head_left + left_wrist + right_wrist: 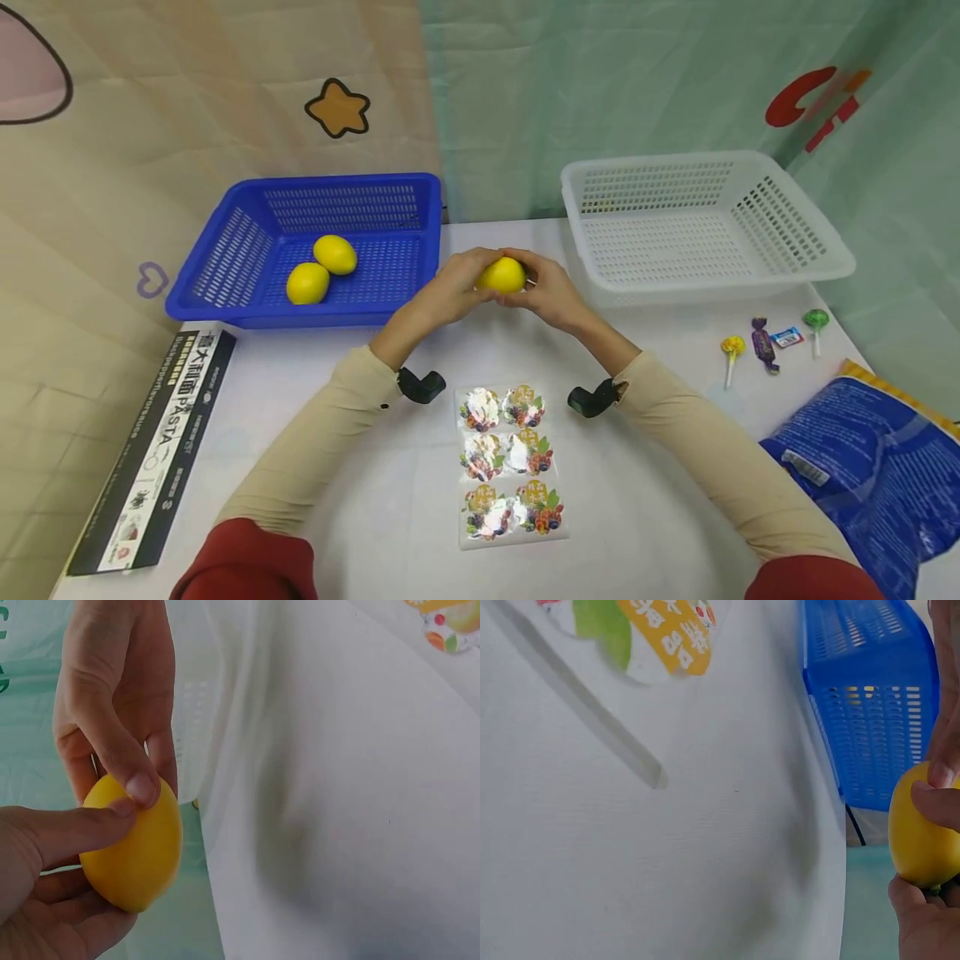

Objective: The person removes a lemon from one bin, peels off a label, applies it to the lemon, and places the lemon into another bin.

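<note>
Both forearms are reaching forward and angling inward, meeting above the table (pixel 390 467) near its far edge, between the blue basket (pixel 225 275) and the white basket (pixel 795 275). The left hand (pixel 450 292) and right hand (pixel 551 292) are together gripping one yellow lemon (pixel 502 275), fingers curling round it from either side.

It looked like a staged recording corner rather than a real kitchen: a table (pixel 390 467) under white cloth, cartoon-printed fabric backdrops (pixel 225 108) hung behind, and props laid out in order, with a blue basket (pixel 225 258) and a white basket (pixel 795 242) at the back.
</note>
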Demonstrator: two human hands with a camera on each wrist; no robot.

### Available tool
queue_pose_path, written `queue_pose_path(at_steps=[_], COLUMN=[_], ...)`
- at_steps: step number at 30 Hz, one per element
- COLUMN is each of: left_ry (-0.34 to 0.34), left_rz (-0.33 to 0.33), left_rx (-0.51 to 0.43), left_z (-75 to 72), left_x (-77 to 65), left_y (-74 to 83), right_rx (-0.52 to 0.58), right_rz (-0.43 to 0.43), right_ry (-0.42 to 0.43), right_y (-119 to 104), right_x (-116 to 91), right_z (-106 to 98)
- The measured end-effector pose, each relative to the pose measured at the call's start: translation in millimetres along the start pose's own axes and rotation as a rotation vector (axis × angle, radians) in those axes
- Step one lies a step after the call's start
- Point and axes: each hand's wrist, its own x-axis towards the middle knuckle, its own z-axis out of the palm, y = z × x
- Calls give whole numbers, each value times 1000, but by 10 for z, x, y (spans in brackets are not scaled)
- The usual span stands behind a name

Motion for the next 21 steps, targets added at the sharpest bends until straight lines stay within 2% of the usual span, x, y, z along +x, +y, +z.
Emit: queue_pose_path(at_steps=[3,6,10,15,21], left_ry=[-22,-43,-45,-16,-5], left_rz=[-23,-35,-16,2,-18], left_rx=[26,30,25,-19,-44], left_z=[110,224,329,393,433], left_x=[43,48,11,-11,-3], left_y=[34,4,-66,-150,-210], right_rx=[-49,-127,-196,-202,-224], right_rz=[32,65,91,105,139], right_ry=[8,-1,-23,-9,-2], right_y=[56,110,189,249,264], right_x=[-34,-71,-101,-114,-108], right_z=[-26,-23,14,56,86])
